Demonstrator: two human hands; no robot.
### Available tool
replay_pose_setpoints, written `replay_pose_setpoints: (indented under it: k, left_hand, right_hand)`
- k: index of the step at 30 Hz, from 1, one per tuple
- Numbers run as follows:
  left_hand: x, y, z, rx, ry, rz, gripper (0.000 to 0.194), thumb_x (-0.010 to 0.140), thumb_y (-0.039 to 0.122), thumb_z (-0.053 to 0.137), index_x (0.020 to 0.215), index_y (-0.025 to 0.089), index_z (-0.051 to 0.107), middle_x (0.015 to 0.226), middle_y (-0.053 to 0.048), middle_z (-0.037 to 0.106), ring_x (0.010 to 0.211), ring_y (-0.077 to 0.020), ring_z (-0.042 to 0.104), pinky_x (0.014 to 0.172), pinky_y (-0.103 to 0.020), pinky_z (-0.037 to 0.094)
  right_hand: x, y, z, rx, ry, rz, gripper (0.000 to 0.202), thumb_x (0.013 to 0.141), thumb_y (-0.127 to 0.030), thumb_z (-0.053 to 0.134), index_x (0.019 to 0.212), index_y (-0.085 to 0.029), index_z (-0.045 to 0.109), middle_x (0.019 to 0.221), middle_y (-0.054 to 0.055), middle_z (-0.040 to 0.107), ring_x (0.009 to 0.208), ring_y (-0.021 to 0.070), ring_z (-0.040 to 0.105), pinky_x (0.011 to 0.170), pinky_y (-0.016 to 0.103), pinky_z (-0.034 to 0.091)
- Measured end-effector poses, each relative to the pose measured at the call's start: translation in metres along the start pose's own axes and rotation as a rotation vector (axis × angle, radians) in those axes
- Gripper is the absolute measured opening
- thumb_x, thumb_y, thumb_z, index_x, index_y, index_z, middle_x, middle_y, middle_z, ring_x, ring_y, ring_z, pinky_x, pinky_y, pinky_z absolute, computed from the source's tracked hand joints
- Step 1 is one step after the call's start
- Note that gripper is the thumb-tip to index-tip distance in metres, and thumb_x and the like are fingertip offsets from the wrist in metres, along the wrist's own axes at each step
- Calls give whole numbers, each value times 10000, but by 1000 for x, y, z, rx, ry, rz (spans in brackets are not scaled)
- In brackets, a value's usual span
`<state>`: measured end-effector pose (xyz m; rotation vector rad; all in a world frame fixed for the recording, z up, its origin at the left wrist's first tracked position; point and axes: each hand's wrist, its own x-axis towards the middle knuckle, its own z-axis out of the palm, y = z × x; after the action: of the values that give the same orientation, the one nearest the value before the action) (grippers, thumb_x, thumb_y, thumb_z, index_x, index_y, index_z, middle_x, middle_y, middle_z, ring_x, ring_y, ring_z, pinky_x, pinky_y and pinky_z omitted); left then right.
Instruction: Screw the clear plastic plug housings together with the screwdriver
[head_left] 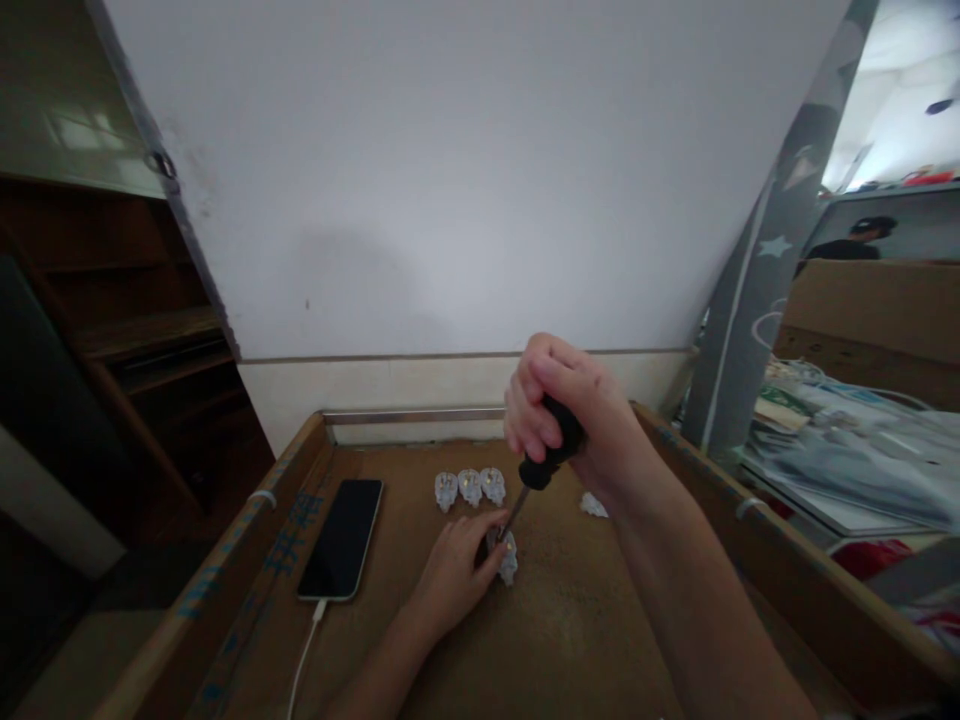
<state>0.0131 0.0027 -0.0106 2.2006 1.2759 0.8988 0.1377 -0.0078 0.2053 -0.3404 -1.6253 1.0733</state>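
My right hand (559,400) is wrapped round the black handle of a screwdriver (538,472), held at a slant with its shaft running down to the left. The tip meets a clear plastic plug (508,562) on the brown board. My left hand (469,560) pinches this plug between thumb and fingers, hiding part of it. Behind it, three similar clear plugs (469,487) with brass-coloured metal parts stand in a row. Another clear piece (593,504) lies to the right, partly covered by my right wrist.
A dark-screened phone (341,540) with a white cable (306,650) lies on the left of the board. Raised wooden edges (262,510) border the work surface. A white wall (465,200) rises behind. Bags and papers (840,440) are piled at right; a person (855,243) is further back.
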Motion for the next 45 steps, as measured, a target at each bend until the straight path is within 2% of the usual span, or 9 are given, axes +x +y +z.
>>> replay_pose_setpoints:
  k: [2,8,11,18,25,28,34,41,45]
  left_hand:
    - [0,-1,1,5,1,-2,318,868,259,511,1181,213,546,1061,-61,647,966,-221,583,868,-352,432]
    - [1,-1,1,13,4,-8,282,859,254,528,1132,197,566,1059,-64,649,975,-224,582,868,-355,428]
    - [2,-1,0,14,2,-1,260,861,255,523,1107,193,577,1042,-64,651,960,-226,583,856,-360,432]
    - [0,0,-2,-6,-20,8,438,752,315,663,1157,197,547,1098,-72,624,1018,-248,546,893,-384,417]
    - [0,1,-2,-21,-19,1,460,710,333,698,1124,190,558,1075,-81,623,1006,-259,540,889,-389,414]
    - [-1,0,-1,-26,-8,-5,472,693,328,710,1119,191,559,1080,-83,619,1013,-267,536,886,-392,416]
    - [-1,2,-3,-27,-23,-2,483,706,315,695,1149,191,547,1115,-76,615,1045,-259,531,908,-393,412]
    - [-1,-2,1,-10,-2,-13,466,717,334,676,1142,186,555,1082,-94,616,1004,-263,547,879,-397,437]
    - [0,-3,2,-21,-3,-6,466,712,338,678,1142,202,562,1095,-95,616,1019,-271,545,898,-400,431]
  right_hand:
    - [4,0,-1,0,-59,77,358,810,-484,531,621,-201,417,436,-82,407,392,71,415,453,224,389]
    - [1,13,12,-918,639,-424,156,814,-312,590,756,-169,613,746,22,568,705,110,522,677,260,414]
    - [-4,15,15,-757,559,-447,136,860,-271,537,930,-180,610,793,18,592,705,95,543,654,238,429]
    - [3,7,0,95,29,32,330,832,-469,514,658,-206,417,448,-88,404,366,60,376,414,214,357]
    - [4,16,10,-683,481,-391,271,851,-420,536,750,-172,581,667,-10,551,602,77,469,570,230,367]
    - [5,18,11,-631,481,-421,252,900,-356,465,747,-181,564,688,-7,558,621,79,487,581,230,375]
    - [14,8,-8,-39,193,-73,446,836,-528,487,556,-189,411,460,-54,414,439,69,422,465,210,367]
    - [17,13,-12,-540,491,-237,329,783,-439,611,622,-169,516,586,-32,489,536,68,429,537,214,360]
    - [17,19,-11,-706,501,-407,160,796,-319,622,730,-174,602,765,7,553,747,102,518,730,246,409]
